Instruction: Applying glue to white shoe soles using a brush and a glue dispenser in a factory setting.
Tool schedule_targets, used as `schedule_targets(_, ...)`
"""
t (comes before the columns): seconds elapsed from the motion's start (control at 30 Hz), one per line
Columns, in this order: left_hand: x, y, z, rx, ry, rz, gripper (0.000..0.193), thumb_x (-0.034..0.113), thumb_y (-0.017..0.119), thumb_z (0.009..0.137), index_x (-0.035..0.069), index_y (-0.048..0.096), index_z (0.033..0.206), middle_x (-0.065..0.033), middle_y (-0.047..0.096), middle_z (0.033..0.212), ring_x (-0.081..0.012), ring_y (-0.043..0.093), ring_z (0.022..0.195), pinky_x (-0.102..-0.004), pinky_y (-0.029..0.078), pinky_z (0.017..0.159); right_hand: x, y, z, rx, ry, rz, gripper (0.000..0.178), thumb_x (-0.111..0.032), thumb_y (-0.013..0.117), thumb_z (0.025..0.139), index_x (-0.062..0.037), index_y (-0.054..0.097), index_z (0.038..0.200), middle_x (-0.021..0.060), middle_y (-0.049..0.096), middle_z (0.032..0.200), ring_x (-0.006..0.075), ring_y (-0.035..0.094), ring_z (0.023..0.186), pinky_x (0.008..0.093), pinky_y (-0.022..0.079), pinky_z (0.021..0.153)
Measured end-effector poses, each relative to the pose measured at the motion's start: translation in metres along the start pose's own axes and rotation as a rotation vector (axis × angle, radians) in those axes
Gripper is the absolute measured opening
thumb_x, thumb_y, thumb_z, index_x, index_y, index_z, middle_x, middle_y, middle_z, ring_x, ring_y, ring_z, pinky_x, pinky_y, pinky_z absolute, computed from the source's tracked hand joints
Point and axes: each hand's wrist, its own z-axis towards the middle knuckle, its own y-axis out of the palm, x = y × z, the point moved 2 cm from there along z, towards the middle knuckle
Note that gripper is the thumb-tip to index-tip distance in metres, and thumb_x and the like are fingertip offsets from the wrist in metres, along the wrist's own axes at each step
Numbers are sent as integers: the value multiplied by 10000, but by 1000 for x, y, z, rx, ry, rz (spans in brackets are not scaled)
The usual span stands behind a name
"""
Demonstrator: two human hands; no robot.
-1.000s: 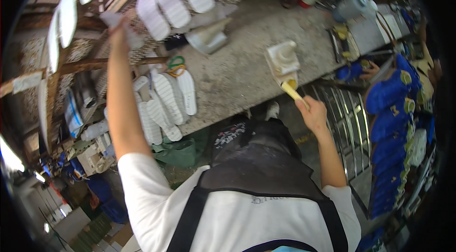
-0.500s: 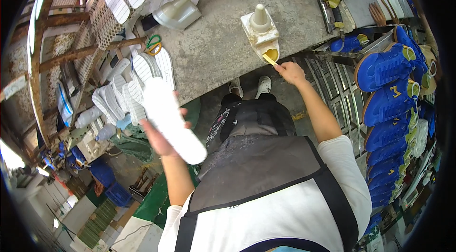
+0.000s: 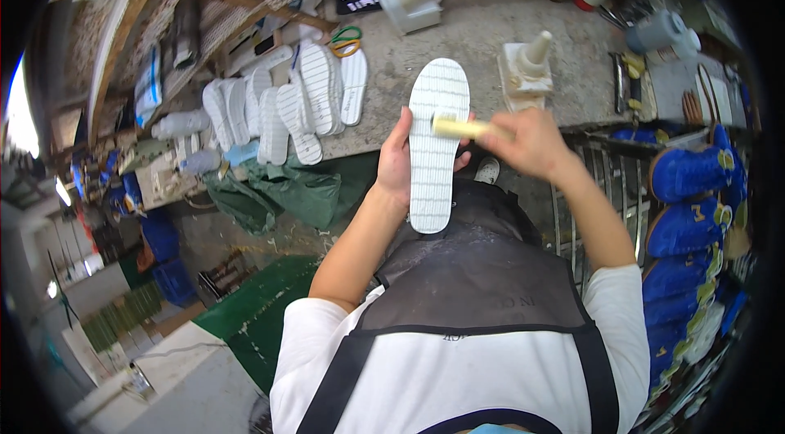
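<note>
A white insole (image 3: 436, 180) with stitched cross lines lies across my left hand (image 3: 395, 162), thumb along its left edge and fingertips showing at the right. My right hand (image 3: 531, 143), fingers closed, grips a brush with a pale yellow handle (image 3: 470, 128). The brush's dark tip is against the middle of the insole, or just over it; motion blur hides which. Beyond my right hand, a glue-stained off-white holder (image 3: 525, 90) with a cone-shaped top stands on the workbench (image 3: 466, 33).
White insoles (image 3: 323, 86) lie in rows at the left, below green-and-orange-handled scissors (image 3: 345, 41). A pale nozzle bottle (image 3: 413, 4) lies farther back. Blue shoes (image 3: 691, 176) fill a metal rack (image 3: 609, 188) at the right. Another person's fingers (image 3: 692, 107) rest on the bench's right end.
My left hand has brought the insole right and in front of me, its lined face now up. My right hand has lifted the brush from the glue holder to the insole. The view has shifted.
</note>
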Motion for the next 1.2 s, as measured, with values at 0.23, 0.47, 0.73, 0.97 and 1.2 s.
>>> schedule_targets(0.23,51,-33,-10,18,271,-540,690,574,331,891,42,386,1328,-191,497,1238,-296,531,921,-404,452,752,-91,50,-30,-103,-467,135,308,-340,699,727,-110,536,604,53,503,511,251,533,463,366,405,447)
schedule_targets(0.47,103,-52,-19,-128,462,-617,713,562,211,915,33,293,1386,-234,429,1296,-319,486,994,-415,414,791,-77,96,6,-59,-430,275,312,-278,732,704,-83,529,567,83,479,512,261,494,455,343,385,453)
schedule_targets(0.73,122,-41,-47,-191,455,-234,661,532,270,925,23,375,1334,-196,504,1246,-288,579,968,-421,486,779,-96,53,107,-12,-284,199,236,-229,661,769,-57,566,639,79,475,512,180,465,446,332,364,436)
schedule_targets(0.97,129,-58,-47,-333,351,-322,651,525,307,926,75,312,1397,-176,407,1361,-291,513,1104,-511,378,945,-70,69,32,-170,-265,497,233,-203,650,796,-44,553,657,25,473,526,98,445,478,281,359,458)
schedule_targets(1.2,100,-45,-34,-168,307,-360,486,469,377,934,123,486,1258,-74,590,1172,-255,599,974,-530,407,910,-93,33,74,-362,-242,189,344,-298,567,864,-7,544,682,33,438,506,112,425,480,296,330,453)
